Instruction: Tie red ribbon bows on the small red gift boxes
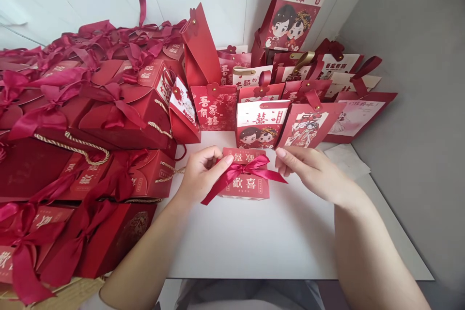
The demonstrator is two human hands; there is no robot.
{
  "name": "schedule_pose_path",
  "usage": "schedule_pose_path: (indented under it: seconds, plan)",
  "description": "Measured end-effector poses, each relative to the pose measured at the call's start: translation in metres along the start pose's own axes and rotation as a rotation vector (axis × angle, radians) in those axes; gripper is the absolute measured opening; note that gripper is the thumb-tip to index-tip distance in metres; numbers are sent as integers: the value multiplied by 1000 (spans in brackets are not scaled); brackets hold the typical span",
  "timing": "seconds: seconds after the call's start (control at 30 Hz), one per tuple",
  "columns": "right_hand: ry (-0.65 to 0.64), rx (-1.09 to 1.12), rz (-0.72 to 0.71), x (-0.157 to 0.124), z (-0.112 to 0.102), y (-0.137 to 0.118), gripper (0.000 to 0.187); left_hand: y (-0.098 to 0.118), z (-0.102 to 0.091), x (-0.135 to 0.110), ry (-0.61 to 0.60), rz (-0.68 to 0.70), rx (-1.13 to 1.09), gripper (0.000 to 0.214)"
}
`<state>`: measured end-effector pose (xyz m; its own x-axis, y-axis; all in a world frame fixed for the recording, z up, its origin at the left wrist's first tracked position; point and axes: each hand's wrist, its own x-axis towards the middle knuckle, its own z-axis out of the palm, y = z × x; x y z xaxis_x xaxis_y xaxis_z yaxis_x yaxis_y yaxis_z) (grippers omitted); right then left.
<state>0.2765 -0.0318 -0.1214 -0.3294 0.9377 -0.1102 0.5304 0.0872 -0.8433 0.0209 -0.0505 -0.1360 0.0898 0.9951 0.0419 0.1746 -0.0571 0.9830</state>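
Observation:
A small red gift box (245,189) with white Chinese characters lies on the white table. A crimson satin ribbon (254,167) is tied in a bow across its top, its tails spreading to both sides. My left hand (205,172) is at the box's left edge, fingers curled and thumb pressed onto the left part of the bow. Just right of the bow is my right hand (307,169), thumb and curled fingers drawn together. It looks apart from the ribbon, with nothing visible in its fingers.
Many red boxes (119,101) with crimson bows and rope handles are stacked on the left. Behind the box stand several red and white paper gift bags (259,126). A white tissue (348,162) lies at right on the table (254,242), beside a grey wall (417,106).

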Motion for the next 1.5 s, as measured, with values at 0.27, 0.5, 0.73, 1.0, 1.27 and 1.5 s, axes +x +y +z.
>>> schedule_pose_path:
  seconds: [0.27,0.5,0.73,1.0,1.27,1.5]
  plan:
    - [-320,317,60,1,6,-10,49,-2,-1,0,9,-46,-5,46]
    - [-312,460,78,1,7,-10,37,-3,0,0,40,-78,-40,48]
    - [-321,494,-1,3,9,-8,33,-6,1,1,53,-92,-116,48]
    - [-364,474,-39,6,7,-5,33,-8,0,3,60,-97,-123,49]
    - [-348,448,-6,5,3,-4,33,-7,4,1,76,-142,-136,48]
    - [-396,497,77,6,2,-5,42,-5,5,2,95,-113,-97,48]
